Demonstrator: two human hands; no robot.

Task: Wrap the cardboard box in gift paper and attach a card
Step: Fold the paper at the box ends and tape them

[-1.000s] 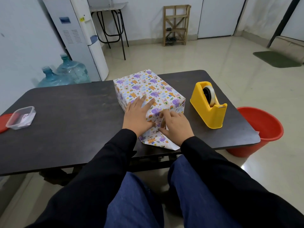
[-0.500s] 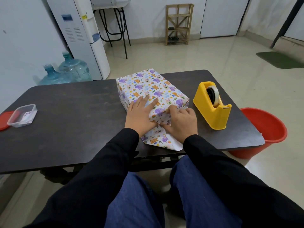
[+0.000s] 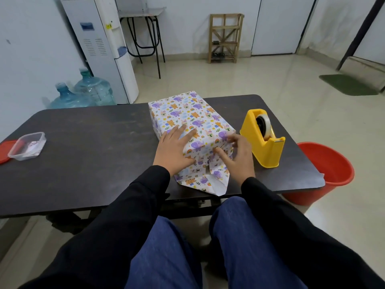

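One dark table [image 3: 93,159] carries everything that matters here, and the person sits at its near edge. Largest on it is the cardboard box [image 3: 181,113], already covered in gift paper [image 3: 208,126] printed with little animals, standing right of the table's centre. Its long axis runs away from the person and leans a little to the left at the far end, so the unfinished near end faces the person. To the box's right, close beside it but not touching, stands a yellow tape dispenser [image 3: 262,142] with its cutting end turned toward the person.

The left hand [image 3: 175,151] lies flat, fingers straight and spread, pressing down on the top of the box at its near left corner; it holds nothing. The right hand [image 3: 239,157] is at the near right corner with bent fingers over the edge and the thumb against the end face, where the side fold is tucked in. It is blurred, and I cannot tell whether it pinches the paper or only pushes on it.

Smallest is the bottom flap [image 3: 204,181], a pointed tongue of paper lying flat on the table between the hands and the table's near edge, tip toward the person. By my reckoning it wants folding up against the end face and taping, and the right hand is the nearer one to the dispenser.
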